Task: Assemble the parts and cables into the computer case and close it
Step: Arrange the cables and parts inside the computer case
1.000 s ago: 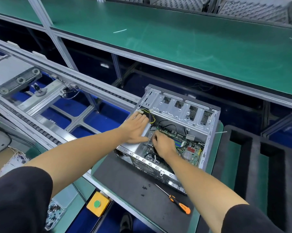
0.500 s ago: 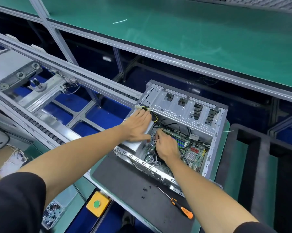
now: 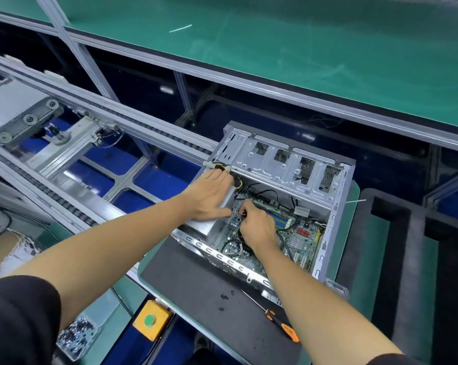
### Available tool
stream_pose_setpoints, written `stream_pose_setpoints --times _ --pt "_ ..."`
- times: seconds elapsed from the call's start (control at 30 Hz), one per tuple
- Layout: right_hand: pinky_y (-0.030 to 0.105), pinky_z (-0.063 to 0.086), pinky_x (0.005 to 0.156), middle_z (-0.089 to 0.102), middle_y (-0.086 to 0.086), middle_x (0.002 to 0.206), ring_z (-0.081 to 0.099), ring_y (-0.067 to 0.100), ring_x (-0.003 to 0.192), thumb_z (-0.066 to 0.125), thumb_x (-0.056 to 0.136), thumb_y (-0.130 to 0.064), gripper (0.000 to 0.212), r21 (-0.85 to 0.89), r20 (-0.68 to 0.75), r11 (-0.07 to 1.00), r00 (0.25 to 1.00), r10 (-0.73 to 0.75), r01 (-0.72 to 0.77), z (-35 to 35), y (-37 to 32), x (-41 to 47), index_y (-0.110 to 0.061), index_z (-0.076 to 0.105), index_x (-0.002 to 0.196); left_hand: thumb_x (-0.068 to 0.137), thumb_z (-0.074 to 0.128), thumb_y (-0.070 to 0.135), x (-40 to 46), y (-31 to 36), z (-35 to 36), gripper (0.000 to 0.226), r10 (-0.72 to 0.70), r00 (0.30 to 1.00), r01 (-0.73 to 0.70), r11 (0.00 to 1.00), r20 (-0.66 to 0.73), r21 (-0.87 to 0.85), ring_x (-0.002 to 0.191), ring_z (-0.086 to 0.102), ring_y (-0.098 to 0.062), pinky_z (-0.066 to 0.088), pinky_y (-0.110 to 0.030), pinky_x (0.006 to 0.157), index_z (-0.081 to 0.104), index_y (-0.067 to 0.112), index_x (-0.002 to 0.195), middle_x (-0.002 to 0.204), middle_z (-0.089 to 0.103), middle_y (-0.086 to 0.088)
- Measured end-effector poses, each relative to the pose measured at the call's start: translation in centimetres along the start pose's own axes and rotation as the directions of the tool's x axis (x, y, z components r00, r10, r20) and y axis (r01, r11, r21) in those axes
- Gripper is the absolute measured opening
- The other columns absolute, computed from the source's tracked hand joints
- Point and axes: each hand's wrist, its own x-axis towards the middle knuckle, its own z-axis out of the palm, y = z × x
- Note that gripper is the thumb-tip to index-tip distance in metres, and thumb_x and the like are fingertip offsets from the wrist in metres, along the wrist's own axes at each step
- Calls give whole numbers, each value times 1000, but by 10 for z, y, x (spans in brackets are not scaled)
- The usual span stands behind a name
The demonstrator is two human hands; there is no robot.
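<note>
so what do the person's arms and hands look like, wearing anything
Both arms are bare from the short black sleeves down. The left hand and right hand wear no gloves, and no watch, ring or wrist strap is visible on either.

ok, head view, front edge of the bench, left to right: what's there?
Tray of screws → yellow button box → loose black screws → orange-handled screwdriver → black foam tray.
</note>
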Motion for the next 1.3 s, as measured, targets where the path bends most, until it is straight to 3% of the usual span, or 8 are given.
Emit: stream_pose_setpoints --times 0.13,0.23,0.4,0.73,0.93,1.0,1.1,1.3 --pt "40 53 54 58 3 66 59 29 59 48 81 3 37 -9 10 1000 1000 -13 13 -1 -1 0 -22 48 109 80 49 58 2 2 -1 50 -34 997 34 999 67 -3 81 30 -19 38 -38 83 42 15 103 92 36 2" --pt "33 45 48 56 1 64 56 23 54 49 82 3 35 -14 20 1000 1000 -9 10 -4 -2 0 -20 49 108 80 46 62 5 4 -2 54 -57 990 55 998 130 18 86 34 -20 39 -41 85 45 16 108 100 43 -1" --pt "29 33 42 54 -1 60 50 17 48 50 80 3 36 -17 21 1000 1000 2 -1 -5 -3 -1 -20 48 107 84 43 55 5 5 -2 44 -24 994 25 1000 110 -10 85 35 -21 40 -41 86 42 14 101 96 41 -1" --pt "29 23 42 47 -2 58 51 27 51 50 75 2 34 -43 5 999 1000 -9 9 0 -1 3 -21 45 99 83 44 44 17 9 -4 34 -23 996 34 992 89 -122 90 33 -20 34 -36 86 38 15 99 100 40 -2" --pt "30 32 44 49 -5 59 51 24 51 53 76 3 55 -27 -31 999 999 -24 23 4 2 4 -22 53 124 79 30 48 22 43 8 45 -287 957 289 940 40 -179 93 39 -21 37 -37 93 47 12 99 101 49 -5" --pt "30 37 42 50 -5 59 52 22 50 53 76 3 56 -35 -25 999 999 -20 19 3 2 4 -23 53 125 84 38 41 21 39 8 33 -275 961 270 937 6 -220 89 32 -16 39 -36 92 48 12 97 99 51 -4" --pt "33 45 43 53 -1 60 51 19 48 51 75 3 43 -53 -9 998 1000 -22 22 2 1 3 -20 53 111 87 52 14 20 31 7 12 -243 970 225 928 -23 -296 88 31 -15 40 -39 98 51 11 99 99 55 -6" --pt "29 30 41 52 -1 62 46 15 48 51 80 2 43 -76 -2 997 1000 -29 29 -3 -2 0 -18 51 119 89 54 5 22 32 2 21 -212 977 188 923 -36 -335 90 41 -17 34 -34 87 60 16 106 99 56 -3"
